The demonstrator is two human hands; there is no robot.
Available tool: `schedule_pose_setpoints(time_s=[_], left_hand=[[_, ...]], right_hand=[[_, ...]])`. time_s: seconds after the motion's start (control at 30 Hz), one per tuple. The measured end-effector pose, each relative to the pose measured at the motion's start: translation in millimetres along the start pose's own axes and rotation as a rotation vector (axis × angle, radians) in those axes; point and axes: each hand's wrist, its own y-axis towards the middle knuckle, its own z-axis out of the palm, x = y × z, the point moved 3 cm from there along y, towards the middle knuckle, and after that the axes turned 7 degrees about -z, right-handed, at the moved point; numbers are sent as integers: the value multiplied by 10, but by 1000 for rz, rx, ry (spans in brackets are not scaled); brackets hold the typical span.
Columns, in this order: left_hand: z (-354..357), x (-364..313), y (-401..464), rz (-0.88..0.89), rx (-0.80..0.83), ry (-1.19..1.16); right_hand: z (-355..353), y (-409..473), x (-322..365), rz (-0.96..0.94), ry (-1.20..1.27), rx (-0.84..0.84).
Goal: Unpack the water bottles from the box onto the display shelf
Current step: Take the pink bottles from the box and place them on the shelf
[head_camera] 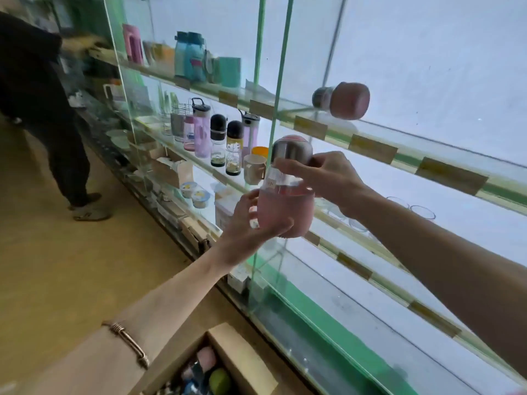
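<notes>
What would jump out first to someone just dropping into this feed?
The pink bottle with its steel cap, held mid-frame in front of the glass shelves: the left hand grips its pink base and the right hand pinches the cap. Next, a matching pink bottle already on the upper shelf at right. At the bottom edge, the open cardboard box holds more items.

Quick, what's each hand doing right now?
Left hand: holding the pink sleeve at the bottom of the pink water bottle.
Right hand: pinching the bottle's steel cap.
</notes>
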Motion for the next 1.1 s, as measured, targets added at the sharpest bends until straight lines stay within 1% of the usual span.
schedule_pose_setpoints(time_s=[0.07, 0.27, 0.47, 0.63, 0.73, 0.8, 0.93, 1.1], left_hand=[[46, -178, 120, 29, 6, -4], [223, -722, 592, 128, 2, 4], [473, -1175, 1099, 205, -4, 31], [675, -1504, 1549, 265, -14, 156], [806, -1565, 1834, 299, -42, 262], [885, -1549, 1996, 316, -56, 291], [899, -1453, 2227, 291, -103, 266], [711, -1292, 2459, 223, -183, 316]], right_hand=[[-166, 78, 75, -31, -56, -19], [-738, 442, 279, -99, -87, -83], [-1313, 852, 309, -95, -119, -170], [-1738, 1163, 315, -110, -182, -233], [-1900, 1400, 275, -103, -257, -222], [-1949, 1547, 226, -98, -303, -198], [-1921, 1839, 89, -90, -331, -162], [-1698, 2230, -67, -88, -369, -99]])
